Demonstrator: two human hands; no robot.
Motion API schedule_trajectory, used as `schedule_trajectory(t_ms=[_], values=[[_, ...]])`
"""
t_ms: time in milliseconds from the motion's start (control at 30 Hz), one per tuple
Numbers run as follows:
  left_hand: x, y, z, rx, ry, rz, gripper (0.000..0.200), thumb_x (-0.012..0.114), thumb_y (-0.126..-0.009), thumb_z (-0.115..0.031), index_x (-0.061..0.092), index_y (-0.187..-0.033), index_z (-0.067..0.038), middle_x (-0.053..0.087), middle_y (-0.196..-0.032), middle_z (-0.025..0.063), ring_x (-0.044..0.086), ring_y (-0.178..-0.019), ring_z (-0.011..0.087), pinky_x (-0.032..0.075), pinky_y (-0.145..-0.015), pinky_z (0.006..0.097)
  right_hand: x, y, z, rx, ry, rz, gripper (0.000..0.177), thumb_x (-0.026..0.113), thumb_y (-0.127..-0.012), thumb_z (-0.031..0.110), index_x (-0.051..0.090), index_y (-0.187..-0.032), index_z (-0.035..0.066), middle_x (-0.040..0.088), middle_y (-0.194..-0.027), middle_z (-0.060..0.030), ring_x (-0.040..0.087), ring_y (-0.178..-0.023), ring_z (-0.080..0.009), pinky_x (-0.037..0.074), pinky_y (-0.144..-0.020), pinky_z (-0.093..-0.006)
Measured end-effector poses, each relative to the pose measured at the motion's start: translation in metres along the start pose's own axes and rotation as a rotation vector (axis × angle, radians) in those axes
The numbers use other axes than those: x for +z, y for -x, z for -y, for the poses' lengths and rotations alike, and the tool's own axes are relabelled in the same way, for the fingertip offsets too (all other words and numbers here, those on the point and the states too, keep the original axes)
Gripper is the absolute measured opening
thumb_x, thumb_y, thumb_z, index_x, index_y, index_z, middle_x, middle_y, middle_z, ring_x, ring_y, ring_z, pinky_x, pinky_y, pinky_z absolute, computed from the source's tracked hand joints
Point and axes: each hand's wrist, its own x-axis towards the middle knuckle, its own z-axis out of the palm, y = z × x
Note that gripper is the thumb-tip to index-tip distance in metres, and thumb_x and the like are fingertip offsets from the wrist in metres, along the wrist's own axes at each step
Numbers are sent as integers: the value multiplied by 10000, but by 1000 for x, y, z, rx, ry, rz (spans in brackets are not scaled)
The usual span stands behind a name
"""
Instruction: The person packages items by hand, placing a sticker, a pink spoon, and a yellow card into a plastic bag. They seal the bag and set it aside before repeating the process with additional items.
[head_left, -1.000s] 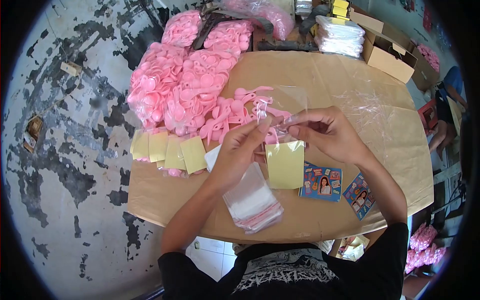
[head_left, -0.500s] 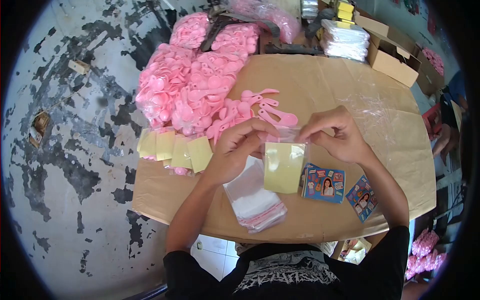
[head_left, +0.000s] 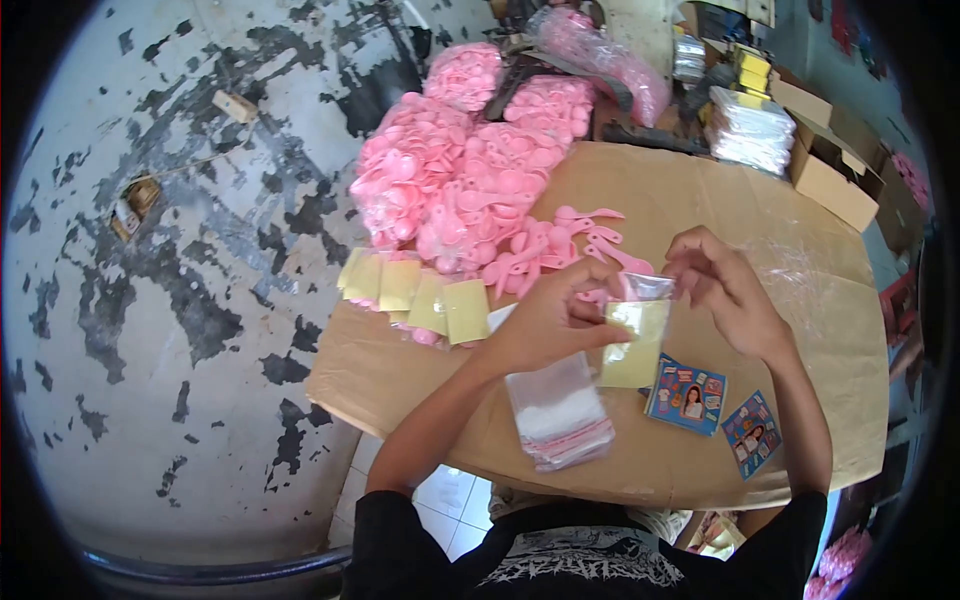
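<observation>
A clear plastic bag (head_left: pixel 655 288) with a pale yellow card (head_left: pixel 630 368) inside is held up over the table. My left hand (head_left: pixel 560 315) grips its left side, the thumb lying across the front. At the bag's upper right corner, the curled fingers of my right hand (head_left: pixel 730 295) pinch the edge. Below my left hand lies a stack of empty clear bags (head_left: pixel 560 412) with reddish strips. A stack of blue printed cards (head_left: pixel 686 396) is under the held bag, and another blue card (head_left: pixel 751 434) lies near my right forearm.
Loose pink spoons (head_left: pixel 540 250) lie beyond my left hand, beside large bags of pink spoons (head_left: pixel 480 200). Packed bags with yellow cards (head_left: pixel 425 300) line the table's left edge. Stacked plastic packs (head_left: pixel 750 130) and an open cardboard box (head_left: pixel 835 180) stand at the back right.
The camera view has shifted, so the scene sits farther right and lower. My left thumb has moved down across the bag's front. My right fingers stay at its upper right corner.
</observation>
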Motion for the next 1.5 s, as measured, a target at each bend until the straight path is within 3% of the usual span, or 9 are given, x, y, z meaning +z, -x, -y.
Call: schedule_trajectory(t_ms=[100,233,367,633,933,1100,1300,1400,1500], values=[[-1,5,-5,34,-97,28,428,679,-815,61,465,-1168,-56,484,-1162,36,614,-970,132,516,-756,230,7,3,20,113,55,133,381,625,-804,-21,487,-1152,45,659,-729,-78,588,-635,-107,434,-555,-238],[-18,35,-33,103,-93,-288,561,653,-803,100,431,-1296,-49,545,-1142,58,628,-945,139,515,-753,229,2,3,15,49,101,87,294,610,-859,7,510,-1132,48,671,-740,-76,593,-617,-94,433,-539,-235],[-107,88,-32,81,-380,-730,397,600,-887,-24,473,-1263,-17,614,-1052,87,631,-875,141,505,-735,247,-10,-1,15,95,108,54,264,602,-858,-5,531,-1108,43,675,-750,-84,606,-640,-103,450,-569,-245],[-222,119,-33,-156,-542,-907,353,612,-895,-101,553,-1216,34,678,-934,98,642,-803,124,506,-712,242,-9,-3,10,97,163,127,253,616,-846,-1,561,-1091,35,677,-747,-103,630,-642,-147,472,-591,-276],[-209,91,-12,-138,-1312,-670,368,687,-820,-161,628,-1130,29,666,-1049,204,660,-894,266,516,-798,348,-15,-2,10,85,210,166,227,624,-841,7,578,-1062,34,672,-736,-105,628,-631,-156,479,-591,-285],[-168,110,-8,-312,-1265,-435,302,552,-902,-106,597,-1176,13,559,-1256,232,496,-1210,390,388,-1028,397,-19,-3,8,96,225,167,191,621,-843,12,606,-1033,28,667,-749,-100,614,-615,-156,476,-584,-280],[-59,109,-18,34,-1045,-695,296,558,-898,-94,604,-1182,-28,535,-1305,194,438,-1277,373,320,-1089,437,1,4,-2,-5,392,258,189,620,-883,150,652,-1013,17,651,-958,-128,631,-864,-221,506,-716,-335],[-13,116,7,121,-1017,-154,300,635,-856,-126,629,-1149,-59,546,-1317,133,448,-1287,328,314,-1093,461,30,12,-2,27,477,372,293,615,-889,271,647,-1013,7,634,-1003,-151,597,-952,-286,484,-820,-385],[13,120,34,174,-918,-48,327,711,-799,-170,647,-1108,-84,567,-1301,85,465,-1281,302,312,-1092,484,64,16,-5,-41,534,377,345,624,-876,331,646,-986,5,633,-1006,-162,575,-986,-317,455,-864,-406]])
